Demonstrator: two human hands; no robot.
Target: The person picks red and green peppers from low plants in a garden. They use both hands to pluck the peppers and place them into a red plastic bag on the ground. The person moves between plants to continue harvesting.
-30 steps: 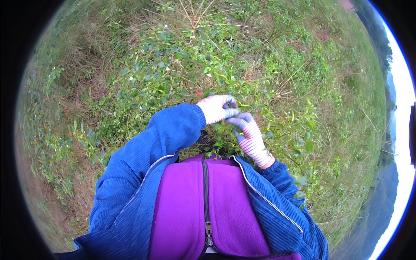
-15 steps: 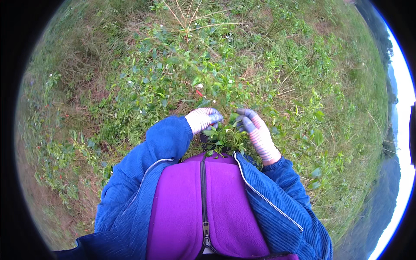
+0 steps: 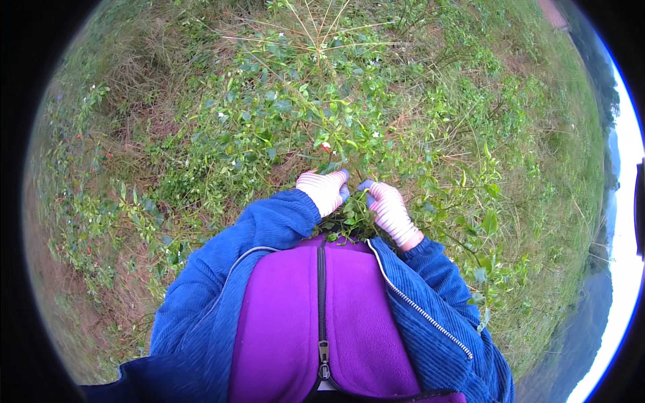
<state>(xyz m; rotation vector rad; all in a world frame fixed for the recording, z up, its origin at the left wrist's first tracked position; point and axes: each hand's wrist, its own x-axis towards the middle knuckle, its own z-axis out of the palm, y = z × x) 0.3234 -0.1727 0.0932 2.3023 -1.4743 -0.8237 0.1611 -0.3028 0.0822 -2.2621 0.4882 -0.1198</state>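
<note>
Nearest to us is a purple zipped top [image 3: 295, 322] under an open blue corduroy jacket [image 3: 222, 282], whose sleeves run up to our 2 gloved hands.

Our left hand [image 3: 324, 191], in a pink-and-white striped glove with a bluish fingertip, curls into the leafy bush [image 3: 316, 127] right in front of our chest. Its fingers are bent and pressed close together, tips buried among the leaves; we cannot tell whether they pinch a stem or a leaf. Our right hand [image 3: 388, 209], in the same kind of glove, lies just beside it, fingers held together and pointing toward the left hand, the bluish tip nearly meeting the other glove. What it grips, if anything, is hidden by foliage.

Between and below the 2 hands sits a tuft of green leaves [image 3: 349, 221] against our chest. Just above the fingertips a small red fruit [image 3: 326, 145] hangs in the bush.

Farther out, dry pale stalks [image 3: 322, 30] fan from the top of the bush, then rough grass [image 3: 134, 80] spreads over the slope. At the far right rim a strip of pale sky [image 3: 628, 201] shows.
</note>
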